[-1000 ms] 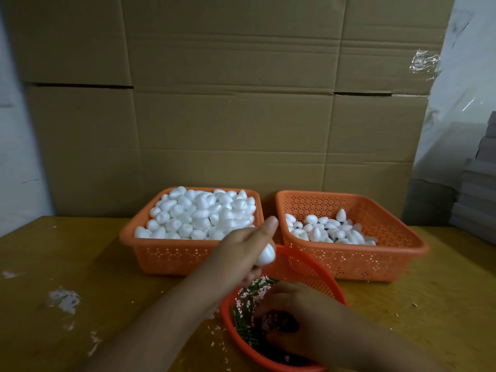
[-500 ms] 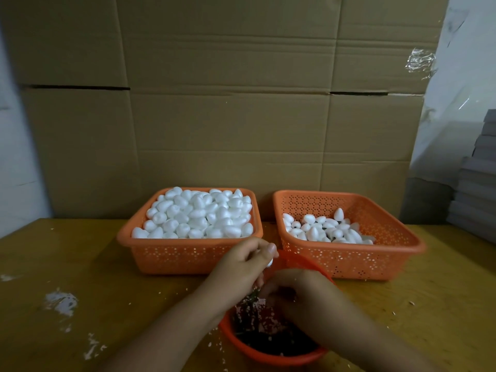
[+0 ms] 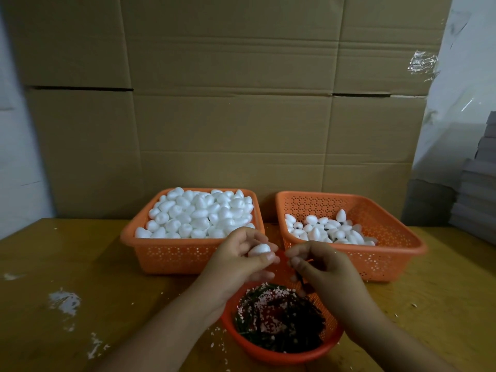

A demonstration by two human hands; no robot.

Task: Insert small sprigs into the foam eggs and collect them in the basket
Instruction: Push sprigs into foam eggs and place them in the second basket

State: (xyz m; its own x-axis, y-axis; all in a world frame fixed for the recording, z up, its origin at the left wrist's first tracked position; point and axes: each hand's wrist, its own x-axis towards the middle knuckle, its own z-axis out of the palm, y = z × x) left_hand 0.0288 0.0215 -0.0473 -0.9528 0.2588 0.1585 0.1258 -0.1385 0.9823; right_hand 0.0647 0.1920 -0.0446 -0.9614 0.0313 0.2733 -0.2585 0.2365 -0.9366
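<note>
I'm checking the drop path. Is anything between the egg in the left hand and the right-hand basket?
Only the right hand, which holds a sprig, sits partly between the foam egg in the left hand and the right basket. The basket's top is open.

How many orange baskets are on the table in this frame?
3. One heaped with foam eggs at back left, one partly filled at back right, and a round one of green sprigs nearest the camera, partly hidden by the hands.
</note>
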